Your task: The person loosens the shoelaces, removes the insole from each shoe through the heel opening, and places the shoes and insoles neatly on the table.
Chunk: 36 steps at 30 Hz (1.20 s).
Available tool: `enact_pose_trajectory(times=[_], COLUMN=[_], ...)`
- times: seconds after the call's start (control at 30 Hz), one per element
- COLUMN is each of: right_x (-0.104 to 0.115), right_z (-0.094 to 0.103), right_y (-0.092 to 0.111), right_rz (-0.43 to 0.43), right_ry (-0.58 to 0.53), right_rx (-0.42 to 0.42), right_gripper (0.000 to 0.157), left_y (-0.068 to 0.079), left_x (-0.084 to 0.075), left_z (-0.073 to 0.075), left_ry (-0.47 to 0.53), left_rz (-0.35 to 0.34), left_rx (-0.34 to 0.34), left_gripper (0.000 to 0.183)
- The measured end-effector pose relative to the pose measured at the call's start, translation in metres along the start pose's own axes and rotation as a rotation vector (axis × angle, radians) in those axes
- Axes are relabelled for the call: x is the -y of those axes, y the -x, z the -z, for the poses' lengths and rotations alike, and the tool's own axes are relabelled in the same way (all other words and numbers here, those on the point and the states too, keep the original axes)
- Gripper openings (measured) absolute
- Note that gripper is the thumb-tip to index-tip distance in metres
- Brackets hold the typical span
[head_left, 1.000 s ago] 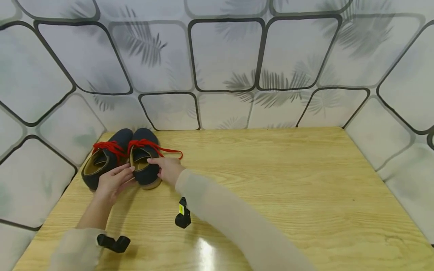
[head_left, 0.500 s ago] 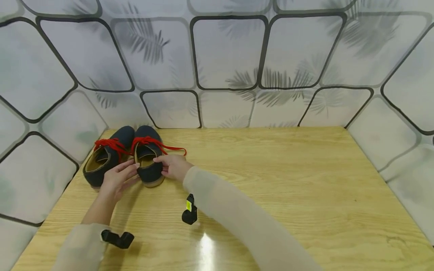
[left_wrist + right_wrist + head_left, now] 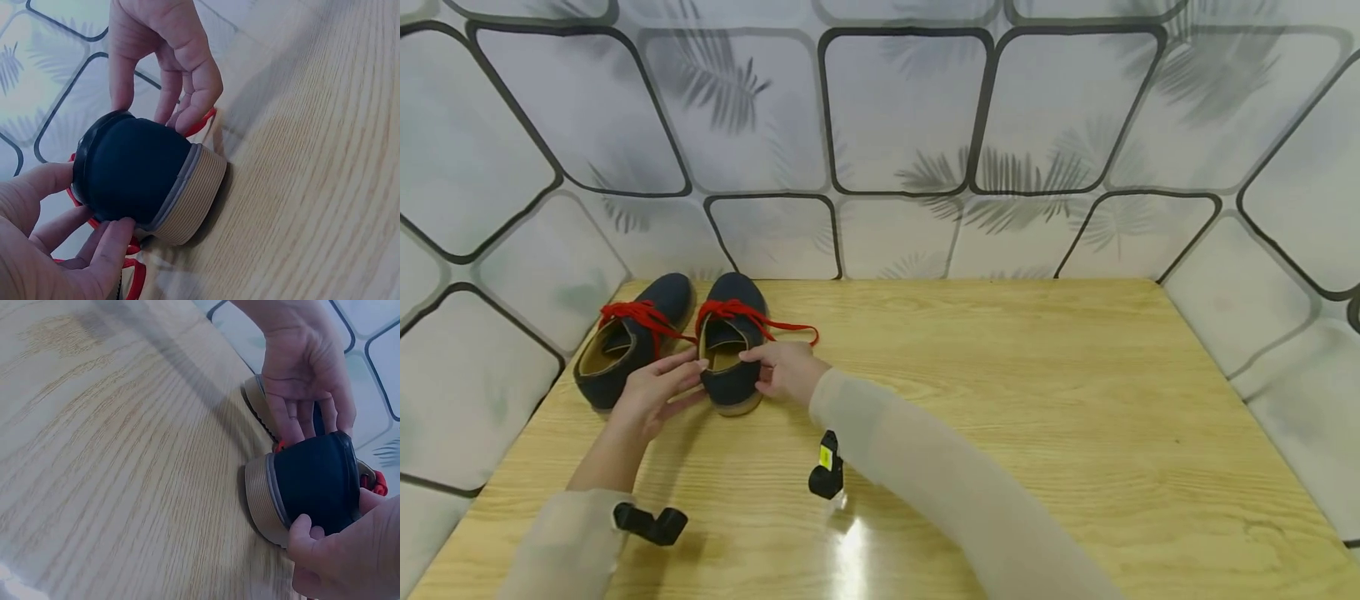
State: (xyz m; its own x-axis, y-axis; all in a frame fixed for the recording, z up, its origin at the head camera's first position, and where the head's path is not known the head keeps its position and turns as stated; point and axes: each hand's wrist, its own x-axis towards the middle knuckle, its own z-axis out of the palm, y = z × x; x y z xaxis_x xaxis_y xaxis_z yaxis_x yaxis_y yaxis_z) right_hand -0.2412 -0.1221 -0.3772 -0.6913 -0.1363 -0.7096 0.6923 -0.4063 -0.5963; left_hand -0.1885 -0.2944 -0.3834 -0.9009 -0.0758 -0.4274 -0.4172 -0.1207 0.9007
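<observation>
Two navy shoes with red laces and tan soles stand side by side at the table's back left, toes toward the wall. Both hands are at the heel of the right-hand shoe [image 3: 732, 387]. My left hand [image 3: 658, 390] holds its left side, with the thumb at the opening's rim and the fingers low on the side. From the right, my right hand [image 3: 786, 369] pinches the rim, its thumb over the edge and its fingers outside. In the left wrist view the shoe's heel [image 3: 137, 172] sits between the two hands. The left-hand shoe [image 3: 610, 379] is beside my left hand, untouched by the right.
The wooden table [image 3: 1037, 417] extends widely to the right of the shoes. A patterned wall covering [image 3: 895, 117] rises behind it and along both sides. One red lace end [image 3: 797, 327] trails right over the tabletop. Black wrist cameras [image 3: 651, 523] hang at both sleeves.
The right-hand shoe has shifted slightly right, away from the other shoe, and a gap has opened between their toes. Both hands have stayed on its heel and moved with it.
</observation>
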Motion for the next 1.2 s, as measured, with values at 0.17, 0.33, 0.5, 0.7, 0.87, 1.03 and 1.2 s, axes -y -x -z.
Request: enact_pose_trajectory(times=[0.17, 0.33, 0.5, 0.7, 0.87, 1.03, 1.2], right_x=[-0.002, -0.003, 0.000, -0.002, -0.002, 0.001, 0.006], right_z=[-0.004, -0.001, 0.006, 0.014, 0.023, 0.037, 0.049], right_y=[0.001, 0.002, 0.002, 0.003, 0.004, 0.009, 0.013], right_rz=[0.019, 0.054, 0.071, 0.065, 0.068, 0.048, 0.021], right_ry=[0.035, 0.045, 0.078, 0.107, 0.121, 0.125, 0.141], right_rx=[-0.031, -0.078, -0.083, -0.071, -0.058, -0.019, 0.037], right_gripper=[0.047, 0.040, 0.039, 0.036, 0.034, 0.037, 0.029], left_y=[0.000, -0.001, 0.001, 0.005, 0.007, 0.007, 0.008], left_x=[0.001, 0.002, 0.004, 0.008, 0.014, 0.018, 0.019], left_z=[0.006, 0.002, -0.005, -0.011, -0.018, -0.025, -0.032], left_ry=[0.175, 0.199, 0.155, 0.141, 0.109, 0.069, 0.029], left_rz=[0.063, 0.058, 0.045, 0.033, 0.026, 0.005, -0.013], left_rx=[0.020, 0.034, 0.028, 0.027, 0.021, 0.045, 0.068], left_gripper=[0.016, 0.021, 0.015, 0.016, 0.028, 0.066, 0.066])
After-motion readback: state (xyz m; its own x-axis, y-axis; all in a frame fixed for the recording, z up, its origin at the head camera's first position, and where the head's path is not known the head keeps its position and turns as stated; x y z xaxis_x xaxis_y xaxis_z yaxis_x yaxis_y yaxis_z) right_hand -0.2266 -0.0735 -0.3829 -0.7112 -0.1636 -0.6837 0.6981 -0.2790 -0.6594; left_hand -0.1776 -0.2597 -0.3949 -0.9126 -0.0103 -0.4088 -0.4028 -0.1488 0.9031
